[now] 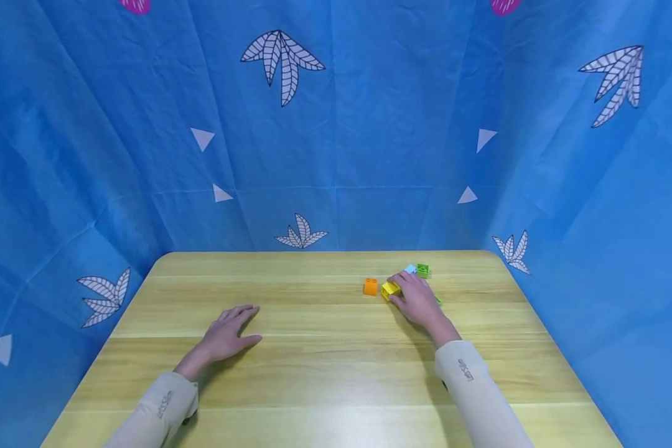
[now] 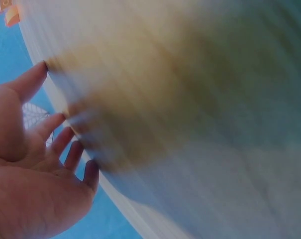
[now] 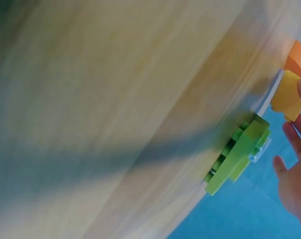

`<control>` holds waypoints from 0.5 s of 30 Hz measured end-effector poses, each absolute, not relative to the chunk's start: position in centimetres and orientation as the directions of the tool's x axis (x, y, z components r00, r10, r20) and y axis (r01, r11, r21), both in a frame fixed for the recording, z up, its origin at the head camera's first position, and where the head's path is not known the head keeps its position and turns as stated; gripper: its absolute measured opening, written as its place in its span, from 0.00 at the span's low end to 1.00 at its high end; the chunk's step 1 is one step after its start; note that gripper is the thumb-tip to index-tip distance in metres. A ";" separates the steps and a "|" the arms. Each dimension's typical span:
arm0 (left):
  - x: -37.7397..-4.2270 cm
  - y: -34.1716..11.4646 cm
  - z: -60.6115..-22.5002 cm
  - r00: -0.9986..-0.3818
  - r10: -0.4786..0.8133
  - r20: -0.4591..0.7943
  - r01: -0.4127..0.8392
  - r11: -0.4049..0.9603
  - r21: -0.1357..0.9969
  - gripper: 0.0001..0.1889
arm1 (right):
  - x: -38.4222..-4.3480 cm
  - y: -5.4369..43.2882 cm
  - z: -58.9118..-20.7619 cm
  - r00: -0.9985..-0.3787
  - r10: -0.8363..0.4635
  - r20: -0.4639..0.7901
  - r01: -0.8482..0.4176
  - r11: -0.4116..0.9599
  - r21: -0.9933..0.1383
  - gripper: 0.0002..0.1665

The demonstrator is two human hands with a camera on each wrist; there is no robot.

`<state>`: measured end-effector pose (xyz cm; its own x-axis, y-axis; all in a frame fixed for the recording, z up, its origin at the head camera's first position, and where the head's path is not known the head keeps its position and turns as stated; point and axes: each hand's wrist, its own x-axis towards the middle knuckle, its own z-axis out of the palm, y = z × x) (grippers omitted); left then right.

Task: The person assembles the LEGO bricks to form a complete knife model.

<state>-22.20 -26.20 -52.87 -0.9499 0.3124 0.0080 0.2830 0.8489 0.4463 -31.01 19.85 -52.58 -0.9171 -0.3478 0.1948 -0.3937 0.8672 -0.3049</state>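
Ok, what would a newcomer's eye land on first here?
First, the bright blue leaf-printed cloth behind the pale wooden table. Then the yellow plastic block pinched in the right hand toward the table's far edge, with an orange plastic block just to its left.

In the head view, the right hand (image 1: pixel 418 302) hid bits of the yellow block (image 1: pixel 389 290) and light blue block (image 1: pixel 410 269), and most of the long green block (image 3: pixel 240 155). The right wrist view cut off the orange block (image 3: pixel 297 60). The counter (image 2: pixel 230 189) looked blurry from the left wrist.
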 end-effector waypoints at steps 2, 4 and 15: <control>-22.2 -26.2 -52.9 -0.951 0.310 0.004 0.278 0.849 0.449 0.38 | -30.9 19.8 -52.4 -0.915 -0.347 0.204 -0.397 0.863 -0.312 0.26; -22.2 -26.2 -52.9 -0.952 0.305 -0.001 0.271 0.847 0.458 0.38 | -30.7 19.7 -52.2 -0.915 -0.345 0.210 -0.398 0.859 -0.321 0.25; -22.3 -26.5 -53.5 -0.944 0.327 0.037 0.307 0.833 0.461 0.39 | -29.5 19.4 -51.4 -0.923 -0.324 0.207 -0.383 0.821 -0.424 0.26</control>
